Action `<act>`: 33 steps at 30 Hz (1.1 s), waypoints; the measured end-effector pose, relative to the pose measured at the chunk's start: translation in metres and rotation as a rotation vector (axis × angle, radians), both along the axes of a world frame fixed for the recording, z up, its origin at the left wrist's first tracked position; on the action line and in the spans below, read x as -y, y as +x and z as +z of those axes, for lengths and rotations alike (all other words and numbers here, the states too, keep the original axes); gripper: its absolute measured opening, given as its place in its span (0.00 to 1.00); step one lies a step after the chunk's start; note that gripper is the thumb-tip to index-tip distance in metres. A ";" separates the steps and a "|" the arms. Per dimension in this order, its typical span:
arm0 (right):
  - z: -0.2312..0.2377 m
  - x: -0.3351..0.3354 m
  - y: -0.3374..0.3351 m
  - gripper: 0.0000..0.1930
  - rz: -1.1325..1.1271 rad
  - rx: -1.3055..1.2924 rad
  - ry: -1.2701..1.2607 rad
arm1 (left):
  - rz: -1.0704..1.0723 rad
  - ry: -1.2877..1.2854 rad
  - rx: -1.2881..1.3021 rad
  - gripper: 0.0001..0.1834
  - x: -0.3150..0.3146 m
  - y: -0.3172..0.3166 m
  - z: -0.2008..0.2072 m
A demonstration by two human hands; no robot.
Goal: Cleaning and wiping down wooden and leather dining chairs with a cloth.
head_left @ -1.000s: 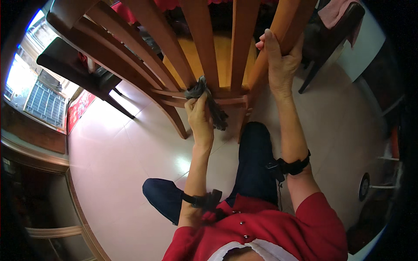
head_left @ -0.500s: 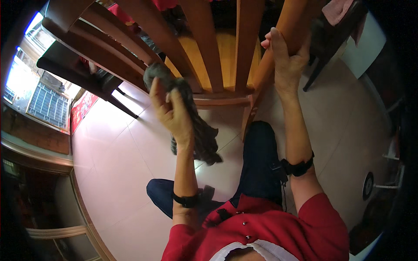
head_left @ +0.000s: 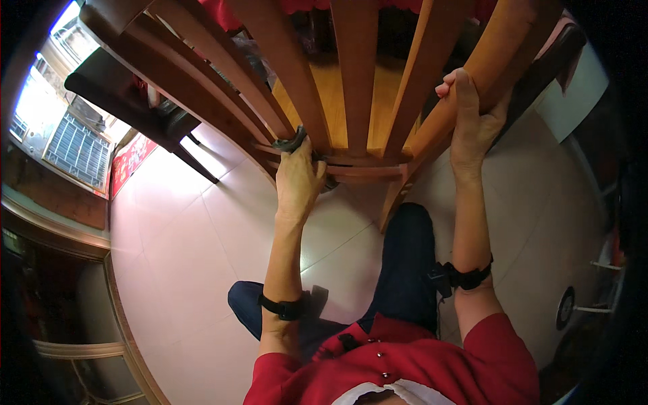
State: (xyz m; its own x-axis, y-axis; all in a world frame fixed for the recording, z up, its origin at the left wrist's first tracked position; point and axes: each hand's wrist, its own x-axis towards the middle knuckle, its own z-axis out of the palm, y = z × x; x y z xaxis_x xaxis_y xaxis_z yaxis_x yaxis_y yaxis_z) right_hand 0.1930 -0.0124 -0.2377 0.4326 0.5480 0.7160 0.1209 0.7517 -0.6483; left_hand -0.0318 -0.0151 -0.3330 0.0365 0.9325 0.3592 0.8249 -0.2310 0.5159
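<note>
The fingers of the left hand [head_left: 297,179] are closed over a dark cloth [head_left: 291,143], and only a small bunched part of it shows above the knuckles, with a little more under the palm near the lower rail. Half a second ago the same hand was raised higher and more to the left, and the cloth hung down long and loose from it. Now the hand has come back down and presses the cloth against the foot of a back slat [head_left: 290,88], just where the slat meets the cross rail [head_left: 364,162] of the wooden chair [head_left: 358,74]. I judge that the wiping goes on slat by slat, and that the cloth has been gathered again for the joint.

The fingers of the right hand [head_left: 472,121] are curled tightly around the outer post [head_left: 496,64] of the chair back, in nearly the same place as before, so this hand seems to steady the chair.

Both wrists carry a black band. Below the chair the pale tiled floor [head_left: 175,223] shows, and at the far left there is a bright window with a grille [head_left: 74,138].
</note>
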 end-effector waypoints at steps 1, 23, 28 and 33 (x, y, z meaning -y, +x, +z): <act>-0.003 -0.001 0.004 0.20 -0.007 0.039 -0.011 | -0.022 -0.056 -0.022 0.29 0.000 0.001 0.003; -0.013 -0.001 -0.003 0.20 0.016 0.000 0.003 | 0.128 0.150 0.100 0.27 0.012 0.002 -0.032; -0.011 0.000 0.004 0.23 0.028 0.012 0.017 | 0.075 0.210 0.163 0.29 0.006 0.009 -0.044; -0.010 -0.001 -0.005 0.26 0.036 0.022 0.018 | -0.006 0.351 0.510 0.34 0.009 0.006 -0.056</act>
State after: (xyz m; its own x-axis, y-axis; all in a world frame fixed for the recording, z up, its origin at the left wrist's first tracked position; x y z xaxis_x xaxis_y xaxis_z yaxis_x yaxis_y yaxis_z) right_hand 0.1880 -0.0118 -0.2474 0.3969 0.5501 0.7348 0.1076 0.7671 -0.6324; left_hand -0.0259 -0.0236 -0.3892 -0.2159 0.7558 0.6182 0.4925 -0.4624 0.7373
